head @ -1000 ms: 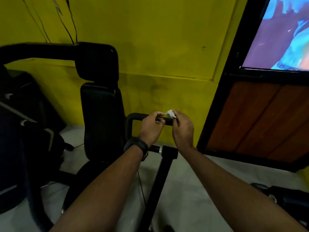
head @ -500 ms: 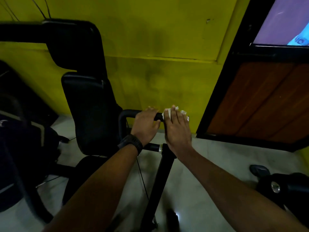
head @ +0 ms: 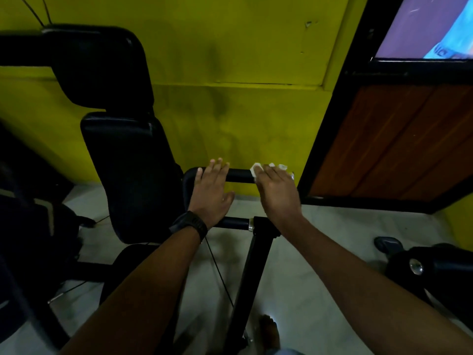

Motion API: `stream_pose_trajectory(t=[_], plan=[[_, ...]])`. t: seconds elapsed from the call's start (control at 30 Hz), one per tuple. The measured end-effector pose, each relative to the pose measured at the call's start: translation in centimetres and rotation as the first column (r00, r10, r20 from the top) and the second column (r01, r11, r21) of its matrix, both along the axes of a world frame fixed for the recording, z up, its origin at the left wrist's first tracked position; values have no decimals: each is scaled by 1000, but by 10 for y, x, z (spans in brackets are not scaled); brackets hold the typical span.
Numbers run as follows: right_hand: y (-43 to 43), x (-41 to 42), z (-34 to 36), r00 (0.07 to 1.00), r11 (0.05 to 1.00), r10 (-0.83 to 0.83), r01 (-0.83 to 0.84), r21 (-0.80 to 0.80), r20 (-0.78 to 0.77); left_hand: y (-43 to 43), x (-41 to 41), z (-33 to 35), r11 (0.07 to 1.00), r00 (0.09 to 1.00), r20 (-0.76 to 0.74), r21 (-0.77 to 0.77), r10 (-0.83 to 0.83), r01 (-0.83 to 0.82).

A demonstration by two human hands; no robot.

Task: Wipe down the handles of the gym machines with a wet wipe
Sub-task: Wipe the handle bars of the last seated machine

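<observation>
Left hand (head: 211, 193) on handle (head: 239, 176); wipe (head: 256, 168) seemingly under right hand (head: 277, 193).

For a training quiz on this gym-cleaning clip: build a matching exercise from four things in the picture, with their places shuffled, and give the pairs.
Things:
1. wet wipe
2. watch
3. wooden panel
4. back pad

Places:
A. on the wrist of the left hand
B. below the screen
C. left of the handle
D. under the right hand, on the handle

Pairs: 1-D, 2-A, 3-B, 4-C
</observation>
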State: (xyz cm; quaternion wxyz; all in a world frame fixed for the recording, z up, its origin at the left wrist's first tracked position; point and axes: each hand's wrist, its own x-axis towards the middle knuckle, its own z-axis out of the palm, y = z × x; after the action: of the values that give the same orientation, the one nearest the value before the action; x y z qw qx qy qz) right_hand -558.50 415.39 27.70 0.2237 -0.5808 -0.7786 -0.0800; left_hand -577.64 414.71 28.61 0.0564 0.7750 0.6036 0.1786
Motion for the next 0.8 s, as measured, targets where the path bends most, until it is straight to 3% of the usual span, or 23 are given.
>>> stream_pose_trajectory(t=[0.17, 0.3, 0.37, 0.47, 0.63, 0.7, 0.8], plan=[[27, -13, 31, 983, 958, -73, 117, -263, 169, 0, -1, -1, 1000, 1000, -31, -2, 0, 0], [5, -16, 8, 996, 995, -85, 84, -52, -19, -1, 1, -2, 1000, 1000, -20, -2, 5, -5], [7, -13, 7, 995, 998, -67, 66, -21, -70, -1, 2, -1, 1000, 1000, -12, -4, 6, -6], [27, -3, 24, 996, 972, -47, 27, -235, -81, 0, -1, -1, 1000, 1000, -15, -3, -6, 6], [49, 7, 48, 998, 842, 25, -55, -537, -64, 0, 1, -3, 1000, 1000, -15, 14, 9, -8], [39, 3, 41, 999, 882, 21, -32, -470, -29, 1, 1, -3, 1000, 1000, -17, 8, 13, -13], [18, 1, 23, 1000, 981, -5, 0, -194, -22, 0, 1, -1, 1000, 1000, -13, 5, 7, -7]])
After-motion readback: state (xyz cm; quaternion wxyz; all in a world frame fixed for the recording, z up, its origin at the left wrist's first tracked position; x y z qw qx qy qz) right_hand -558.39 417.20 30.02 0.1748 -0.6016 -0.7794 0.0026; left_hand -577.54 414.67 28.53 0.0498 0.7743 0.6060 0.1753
